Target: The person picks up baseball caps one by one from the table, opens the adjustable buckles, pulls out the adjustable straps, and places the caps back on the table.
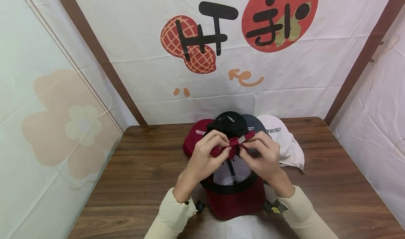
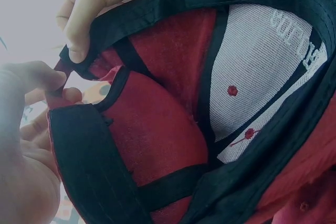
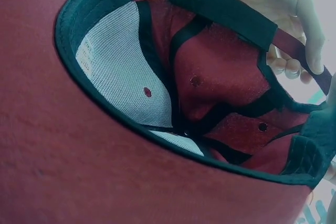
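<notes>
A dark red baseball cap faces me with its brim toward my body and its inside showing. The white mesh front lining and dark sweatband are visible in the wrist views. Its back strap stretches between both hands, with a small metal buckle on it. My left hand pinches the strap and back edge on the left. On the right, my right hand pinches the strap beside the buckle. Some fingertips are hidden behind the fabric.
Behind the hands lie a red cap, a black cap, a dark grey-blue cap and a white cap, close together on the wooden table. A printed cloth hangs at the table's back edge.
</notes>
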`<state>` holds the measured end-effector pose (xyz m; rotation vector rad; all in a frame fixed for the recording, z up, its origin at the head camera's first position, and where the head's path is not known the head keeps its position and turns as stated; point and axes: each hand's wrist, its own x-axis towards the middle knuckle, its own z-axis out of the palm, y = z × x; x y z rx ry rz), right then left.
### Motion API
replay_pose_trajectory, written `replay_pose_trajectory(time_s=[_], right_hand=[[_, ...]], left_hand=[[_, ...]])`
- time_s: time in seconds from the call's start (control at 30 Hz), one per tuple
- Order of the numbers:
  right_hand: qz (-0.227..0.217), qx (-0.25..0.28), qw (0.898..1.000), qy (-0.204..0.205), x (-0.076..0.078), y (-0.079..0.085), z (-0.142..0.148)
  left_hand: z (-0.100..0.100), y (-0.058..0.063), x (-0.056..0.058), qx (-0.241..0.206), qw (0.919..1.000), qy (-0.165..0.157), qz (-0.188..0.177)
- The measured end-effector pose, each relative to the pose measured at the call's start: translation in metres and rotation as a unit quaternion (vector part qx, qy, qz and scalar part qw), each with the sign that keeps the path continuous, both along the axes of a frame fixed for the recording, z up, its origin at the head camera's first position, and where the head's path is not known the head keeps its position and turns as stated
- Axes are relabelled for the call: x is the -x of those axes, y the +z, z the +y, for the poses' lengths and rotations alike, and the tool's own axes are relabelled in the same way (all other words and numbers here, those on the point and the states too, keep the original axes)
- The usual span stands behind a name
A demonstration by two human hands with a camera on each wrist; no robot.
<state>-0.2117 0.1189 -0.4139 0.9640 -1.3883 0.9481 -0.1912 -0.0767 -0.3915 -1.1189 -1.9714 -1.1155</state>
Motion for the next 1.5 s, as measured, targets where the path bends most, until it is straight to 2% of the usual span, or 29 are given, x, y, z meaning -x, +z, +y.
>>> replay_pose_trajectory(time_s=[0.43,1.5], right_hand=[[-0.017,0.036,0.999,0.001,-0.0022,0.0002,0.0048],[-0.016,0.034,0.999,-0.01,-0.0048,0.0032,0.0098]], left_hand=[[-0.0043,-0.0004,-0.0009,-0.017,0.9999,0.001,0.002],[-0.0069,0.0015,-0.0021,-0.023,0.9997,0.0,0.005]])
